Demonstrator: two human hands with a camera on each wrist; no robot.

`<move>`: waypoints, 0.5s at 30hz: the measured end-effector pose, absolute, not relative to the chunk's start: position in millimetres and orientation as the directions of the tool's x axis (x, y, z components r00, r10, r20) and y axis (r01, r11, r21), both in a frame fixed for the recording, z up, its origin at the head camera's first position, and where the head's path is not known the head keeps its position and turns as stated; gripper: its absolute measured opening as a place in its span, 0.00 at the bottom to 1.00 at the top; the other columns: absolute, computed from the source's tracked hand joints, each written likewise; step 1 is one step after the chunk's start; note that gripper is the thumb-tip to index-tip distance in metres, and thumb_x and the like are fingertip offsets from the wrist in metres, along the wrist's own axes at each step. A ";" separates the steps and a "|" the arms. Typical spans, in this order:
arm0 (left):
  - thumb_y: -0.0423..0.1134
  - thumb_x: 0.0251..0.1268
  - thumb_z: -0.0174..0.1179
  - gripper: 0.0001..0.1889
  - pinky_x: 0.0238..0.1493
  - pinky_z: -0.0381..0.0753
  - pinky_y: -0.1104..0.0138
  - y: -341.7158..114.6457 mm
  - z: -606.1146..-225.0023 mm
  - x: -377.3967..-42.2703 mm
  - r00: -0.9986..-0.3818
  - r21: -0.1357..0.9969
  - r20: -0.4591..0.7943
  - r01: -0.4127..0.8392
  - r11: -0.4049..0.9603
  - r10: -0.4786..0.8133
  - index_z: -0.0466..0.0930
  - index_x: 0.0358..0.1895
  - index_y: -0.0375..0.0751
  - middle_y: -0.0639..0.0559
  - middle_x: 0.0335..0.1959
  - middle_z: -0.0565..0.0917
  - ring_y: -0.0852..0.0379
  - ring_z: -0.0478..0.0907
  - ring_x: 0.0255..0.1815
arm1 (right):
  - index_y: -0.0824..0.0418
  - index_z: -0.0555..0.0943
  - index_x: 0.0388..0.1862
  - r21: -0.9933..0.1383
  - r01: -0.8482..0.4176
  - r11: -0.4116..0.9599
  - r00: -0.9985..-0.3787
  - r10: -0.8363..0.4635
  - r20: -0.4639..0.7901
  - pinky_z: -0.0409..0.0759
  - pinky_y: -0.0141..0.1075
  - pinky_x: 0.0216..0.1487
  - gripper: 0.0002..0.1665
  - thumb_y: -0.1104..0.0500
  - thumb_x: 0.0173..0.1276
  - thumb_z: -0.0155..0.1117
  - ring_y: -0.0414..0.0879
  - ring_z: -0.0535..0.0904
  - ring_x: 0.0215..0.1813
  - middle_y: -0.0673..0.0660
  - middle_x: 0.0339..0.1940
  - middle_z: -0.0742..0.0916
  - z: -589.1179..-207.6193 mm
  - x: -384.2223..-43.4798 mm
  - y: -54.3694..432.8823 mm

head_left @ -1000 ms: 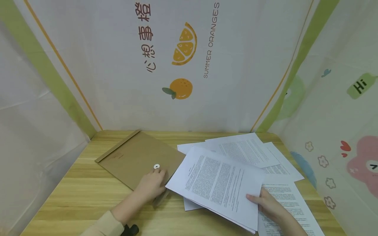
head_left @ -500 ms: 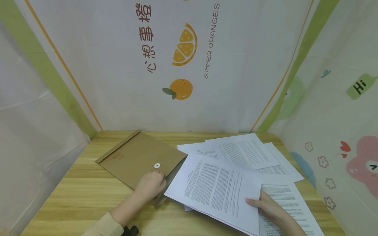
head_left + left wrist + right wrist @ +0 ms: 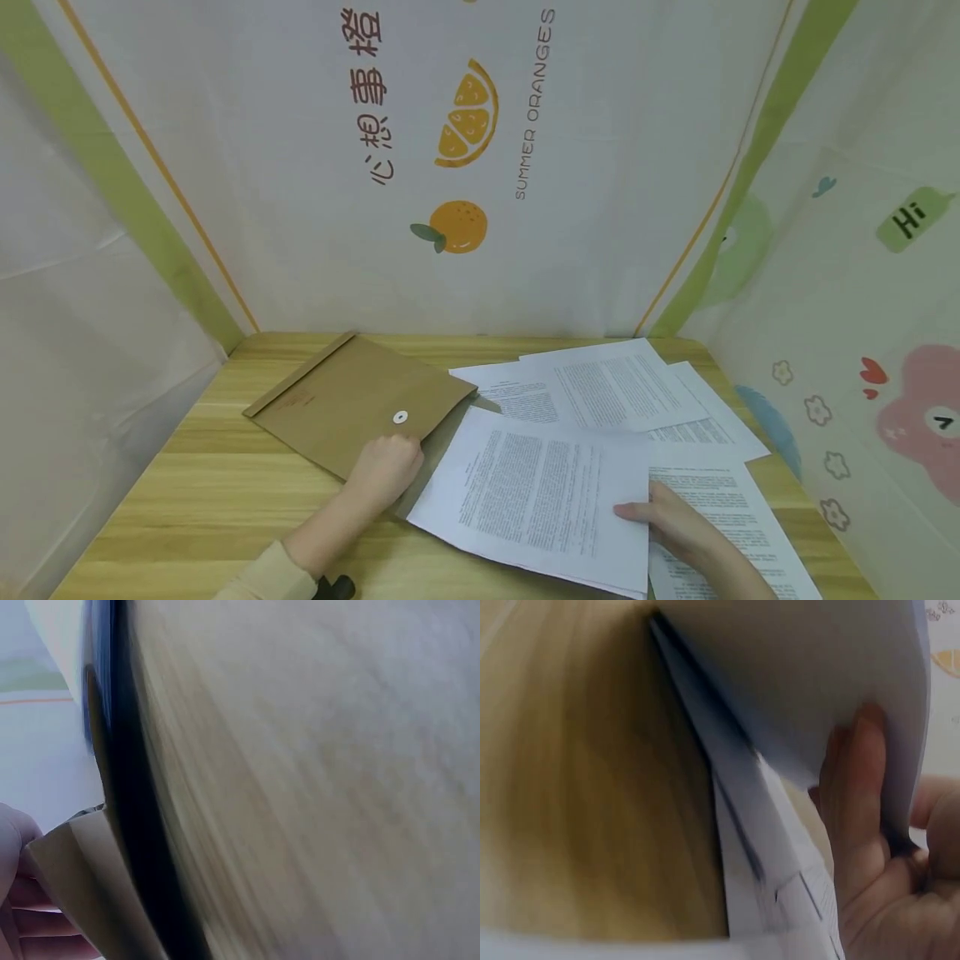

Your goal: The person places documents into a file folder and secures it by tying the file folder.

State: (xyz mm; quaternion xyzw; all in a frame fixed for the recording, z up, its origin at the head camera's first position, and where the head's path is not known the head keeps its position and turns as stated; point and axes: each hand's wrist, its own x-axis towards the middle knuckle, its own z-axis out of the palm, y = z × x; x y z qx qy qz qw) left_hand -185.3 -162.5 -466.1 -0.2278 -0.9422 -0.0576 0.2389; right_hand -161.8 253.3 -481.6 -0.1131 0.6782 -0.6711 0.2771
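Note:
A brown kraft document envelope [image 3: 337, 396] with a white round button [image 3: 401, 417] lies on the left of the table. My left hand [image 3: 386, 471] pinches its mouth edge just below the button; in the left wrist view, the curled fingers [image 3: 45, 922] show beside the brown paper. My right hand [image 3: 678, 521] holds a stack of printed sheets [image 3: 525, 492] by its right edge, thumb on top. Underneath, other fingers [image 3: 859, 772] support the stack in the right wrist view. The stack's left edge overlaps the envelope's flap at the mouth; whether any sheet is inside cannot be told.
Several loose printed sheets [image 3: 615, 383] overlap at the back right of the wooden table [image 3: 180, 492]. Another printed sheet [image 3: 727, 500] lies under my right forearm. A small black object [image 3: 335, 587] shows beside the left sleeve. Printed white curtains [image 3: 585, 208] enclose the table.
The stack has moved left and down toward the envelope's mouth, with my right hand following. The envelope's mouth edge has lifted in my left hand, showing more of the flap beneath.

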 end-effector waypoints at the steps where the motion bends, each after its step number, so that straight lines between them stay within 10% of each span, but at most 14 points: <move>1: 0.25 0.50 0.59 0.20 0.07 0.55 0.72 -162.2 -466.3 -185.1 -0.779 -0.010 0.477 0.458 0.889 0.407 0.61 0.10 0.43 0.58 0.08 0.58 0.65 0.51 0.10 | 0.76 0.48 0.71 -0.973 0.218 0.076 -0.827 -0.515 -0.225 0.80 0.52 0.47 0.41 0.64 0.68 0.56 0.62 0.81 0.49 0.66 0.53 0.81 -480.4 -163.1 250.0; 15: 0.27 0.50 0.64 0.15 0.08 0.61 0.72 -156.0 -464.4 -182.4 -0.745 -0.038 0.506 0.485 0.874 0.436 0.69 0.13 0.40 0.55 0.11 0.68 0.64 0.57 0.10 | 0.81 0.56 0.67 -0.979 0.196 0.049 -0.877 -0.437 -0.198 0.81 0.49 0.47 0.36 0.64 0.67 0.57 0.61 0.81 0.49 0.70 0.53 0.80 -473.1 -180.1 188.6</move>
